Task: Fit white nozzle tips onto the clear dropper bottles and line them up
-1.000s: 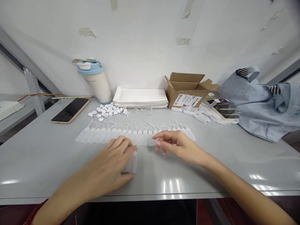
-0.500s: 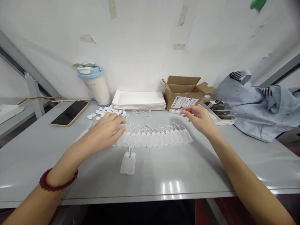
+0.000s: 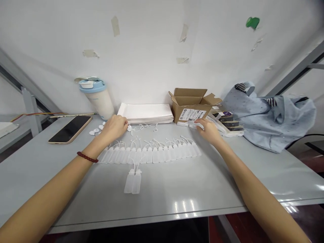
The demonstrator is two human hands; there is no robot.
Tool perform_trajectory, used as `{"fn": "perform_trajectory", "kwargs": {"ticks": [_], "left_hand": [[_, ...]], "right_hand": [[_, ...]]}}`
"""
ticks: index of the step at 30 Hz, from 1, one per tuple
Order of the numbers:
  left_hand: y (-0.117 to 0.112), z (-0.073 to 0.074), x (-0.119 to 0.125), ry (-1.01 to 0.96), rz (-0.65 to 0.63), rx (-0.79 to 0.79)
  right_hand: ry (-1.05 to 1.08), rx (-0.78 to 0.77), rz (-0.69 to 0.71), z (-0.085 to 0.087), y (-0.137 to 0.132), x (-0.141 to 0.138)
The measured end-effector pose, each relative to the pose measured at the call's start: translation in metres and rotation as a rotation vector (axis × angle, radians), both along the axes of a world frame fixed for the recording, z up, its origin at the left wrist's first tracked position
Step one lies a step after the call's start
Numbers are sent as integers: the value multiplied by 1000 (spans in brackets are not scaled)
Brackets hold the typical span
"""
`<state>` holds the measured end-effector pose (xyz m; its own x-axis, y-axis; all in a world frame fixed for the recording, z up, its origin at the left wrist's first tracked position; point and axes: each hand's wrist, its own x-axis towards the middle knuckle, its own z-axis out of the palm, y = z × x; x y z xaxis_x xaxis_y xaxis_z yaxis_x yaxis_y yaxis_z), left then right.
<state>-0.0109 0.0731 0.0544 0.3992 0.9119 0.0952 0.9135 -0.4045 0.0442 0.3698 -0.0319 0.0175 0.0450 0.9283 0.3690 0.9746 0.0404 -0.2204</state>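
A row of several small translucent plastic bottles (image 3: 152, 154) with tethered caps lies across the grey table (image 3: 227, 182). Two more bottles (image 3: 133, 181) lie side by side nearer me. My left hand (image 3: 114, 127) reaches over the pile of small white caps (image 3: 97, 130) at the back, its fingers curled down onto them; what they hold is hidden. My right hand (image 3: 208, 128) is at the clear plastic packets (image 3: 188, 124) in front of the cardboard box (image 3: 191, 105), fingers closed on one of them.
A phone (image 3: 70, 129) lies at the left, a blue-lidded tumbler (image 3: 96, 98) behind it. A stack of white sheets (image 3: 146, 113) sits against the wall. Dark labelled packets (image 3: 227, 120) and a blue cloth bag (image 3: 268, 114) lie at the right.
Both hands have moved from the near bottles to the back of the table: left to the white caps, right to the packets by the box. The two bottles were left lying.
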Motion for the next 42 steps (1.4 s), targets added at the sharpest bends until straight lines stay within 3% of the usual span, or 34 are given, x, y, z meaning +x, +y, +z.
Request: {"fn": "perform_trajectory", "kwargs": {"ticks": [7,13,18,25,30,35,42], "left_hand": [[-10,2,2,-234,15,83],[-30,4,6,-630,52,133],[-38,-2,6,-933,74,60],[-55,3,9,-1174,70,-205],[-78,6,22,-1288,-22,-539],[-96,5,35,-1352,-104,-834],[-110,7,42,-1412,-168,-1069]], "right_hand": [[-73,-90,-25,-3,0,-2],[-112,-147,-63,-3,-3,-7],[-118,-166,-81,-4,-5,-10],[-32,-42,-11,1,-8,-20],[86,155,180,17,-29,-67],[193,234,450,23,-63,-125],[305,251,542,23,-79,-141]]}}
